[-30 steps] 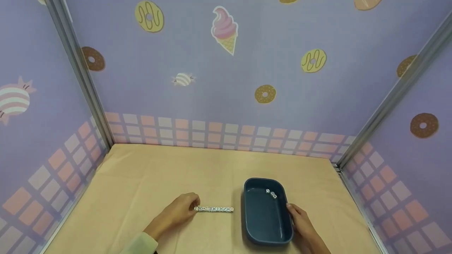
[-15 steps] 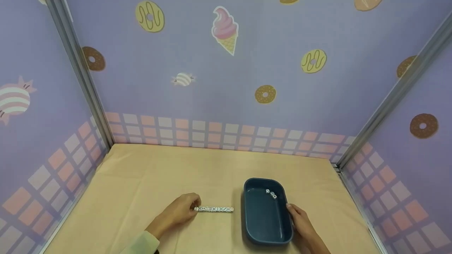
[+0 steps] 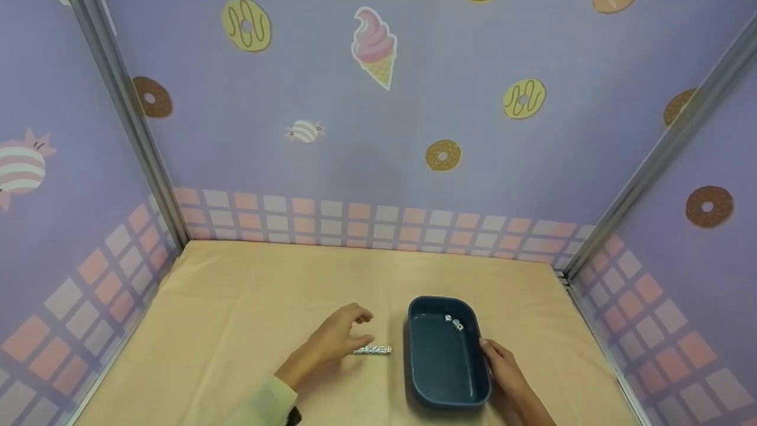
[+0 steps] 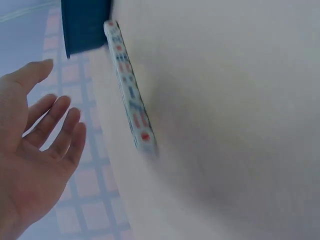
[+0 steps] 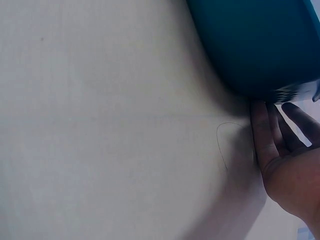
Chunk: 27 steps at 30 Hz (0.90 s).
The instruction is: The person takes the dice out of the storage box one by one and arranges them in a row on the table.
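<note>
My left hand (image 3: 334, 340) hovers over the row of dice (image 3: 378, 350), fingers spread and loosely bent, holding nothing. From above, the hand hides the left part of the row. In the left wrist view the whole row of white dice (image 4: 129, 90) lies in a straight line on the cloth, apart from the left hand (image 4: 37, 135). A dark blue rectangular tub (image 3: 447, 367) stands right of the row, with a few white dice (image 3: 455, 323) near its far end. My right hand (image 3: 505, 370) touches the tub's right side; its fingers (image 5: 263, 132) reach fairly straight to the outer wall.
A beige cloth (image 3: 254, 284) covers the tabletop. Purple patterned panels (image 3: 331, 177) rise behind and at both sides, with grey metal posts (image 3: 139, 136) at the corners. A thin hair-like strand (image 5: 218, 140) lies on the cloth near the right hand.
My left hand has left the row's left end, lifted and moved right above the dice, its fingers opening out. The right hand and tub have stayed put. The head view has shifted slightly.
</note>
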Motion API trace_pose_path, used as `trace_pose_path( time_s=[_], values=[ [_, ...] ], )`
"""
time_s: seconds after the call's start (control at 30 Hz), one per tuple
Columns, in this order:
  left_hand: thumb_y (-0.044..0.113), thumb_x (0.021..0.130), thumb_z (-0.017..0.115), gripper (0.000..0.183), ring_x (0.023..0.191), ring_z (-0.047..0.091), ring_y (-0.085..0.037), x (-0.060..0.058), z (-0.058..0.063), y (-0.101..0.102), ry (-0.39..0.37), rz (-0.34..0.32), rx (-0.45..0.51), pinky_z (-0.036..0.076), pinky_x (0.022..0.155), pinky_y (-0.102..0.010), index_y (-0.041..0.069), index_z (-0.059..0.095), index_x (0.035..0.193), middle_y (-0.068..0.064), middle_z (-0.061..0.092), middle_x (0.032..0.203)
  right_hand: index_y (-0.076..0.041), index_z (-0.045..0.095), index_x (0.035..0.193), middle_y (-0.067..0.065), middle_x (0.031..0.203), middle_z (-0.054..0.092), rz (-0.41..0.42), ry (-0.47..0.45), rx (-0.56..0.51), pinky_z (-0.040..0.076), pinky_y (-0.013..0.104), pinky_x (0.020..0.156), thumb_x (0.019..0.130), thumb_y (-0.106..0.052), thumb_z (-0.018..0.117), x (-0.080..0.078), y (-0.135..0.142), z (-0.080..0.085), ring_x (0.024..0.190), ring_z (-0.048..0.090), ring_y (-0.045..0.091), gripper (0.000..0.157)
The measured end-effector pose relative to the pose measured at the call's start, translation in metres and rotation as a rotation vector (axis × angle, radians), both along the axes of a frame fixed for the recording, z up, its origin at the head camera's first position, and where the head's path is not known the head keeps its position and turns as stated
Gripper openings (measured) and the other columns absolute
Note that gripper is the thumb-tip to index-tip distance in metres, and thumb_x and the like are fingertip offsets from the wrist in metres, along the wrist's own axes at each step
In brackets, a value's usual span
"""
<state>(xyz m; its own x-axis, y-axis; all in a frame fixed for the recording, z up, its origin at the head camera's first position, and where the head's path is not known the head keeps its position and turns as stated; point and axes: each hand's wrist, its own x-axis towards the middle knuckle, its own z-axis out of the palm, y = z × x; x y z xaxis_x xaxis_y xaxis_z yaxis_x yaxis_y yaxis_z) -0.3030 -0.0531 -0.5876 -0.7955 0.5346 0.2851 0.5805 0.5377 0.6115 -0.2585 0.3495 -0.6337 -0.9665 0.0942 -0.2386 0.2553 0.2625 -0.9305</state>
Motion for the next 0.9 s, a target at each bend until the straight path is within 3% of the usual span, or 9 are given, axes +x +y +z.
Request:
trace_pose_path(
  time_s=[0.23, 0.33, 0.57, 0.73, 0.9],
  values=[
    [0.031, 0.089, 0.075, 0.032, 0.105, 0.058, -0.011, -0.002, 0.011, 0.065, 0.228, 0.001, -0.006, 0.051, 0.092, -0.027, 0.015, 0.067, 0.115, 0.005, 0.061, 0.111, 0.003, 0.044, 0.145, 0.024, 0.151, 0.04, 0.009, -0.009, -0.023, 0.024, 0.052, 0.116, 0.105, -0.043, 0.043, -0.001, 0.0, 0.0, 0.144, 0.03, 0.04, 0.061],
    [0.034, 0.089, 0.074, 0.032, 0.107, 0.057, -0.009, -0.003, 0.015, 0.089, 0.265, -0.01, -0.034, 0.05, 0.092, -0.024, 0.017, 0.068, 0.116, 0.007, 0.061, 0.112, 0.003, 0.042, 0.146, 0.025, 0.153, 0.037, 0.006, -0.023, -0.028, 0.023, 0.053, 0.116, 0.105, -0.045, 0.043, -0.001, 0.001, 0.001, 0.144, 0.027, 0.041, 0.063],
    [0.034, 0.092, 0.071, 0.042, 0.115, 0.056, -0.011, -0.014, 0.018, 0.133, 0.213, -0.015, -0.084, 0.047, 0.097, -0.023, 0.014, 0.063, 0.128, 0.003, 0.059, 0.122, 0.003, 0.046, 0.143, 0.024, 0.151, 0.04, -0.007, -0.006, -0.033, 0.025, 0.052, 0.116, 0.106, -0.04, 0.043, -0.001, 0.002, 0.001, 0.143, 0.031, 0.04, 0.057],
    [0.033, 0.092, 0.071, 0.046, 0.118, 0.056, -0.013, -0.024, 0.01, 0.156, 0.167, 0.025, -0.153, 0.047, 0.1, -0.026, 0.015, 0.06, 0.133, 0.001, 0.058, 0.127, 0.003, 0.051, 0.139, 0.023, 0.148, 0.045, -0.019, 0.015, -0.013, 0.026, 0.053, 0.116, 0.105, -0.038, 0.044, -0.002, 0.001, 0.0, 0.141, 0.035, 0.04, 0.054],
    [0.038, 0.092, 0.07, 0.051, 0.123, 0.054, -0.015, -0.03, 0.002, 0.173, 0.084, 0.055, -0.181, 0.046, 0.103, -0.03, 0.015, 0.059, 0.135, 0.0, 0.055, 0.133, 0.002, 0.051, 0.14, 0.022, 0.148, 0.045, -0.028, 0.014, -0.005, 0.023, 0.054, 0.116, 0.102, -0.045, 0.048, 0.0, 0.001, -0.002, 0.142, 0.034, 0.04, 0.06]
  ],
)
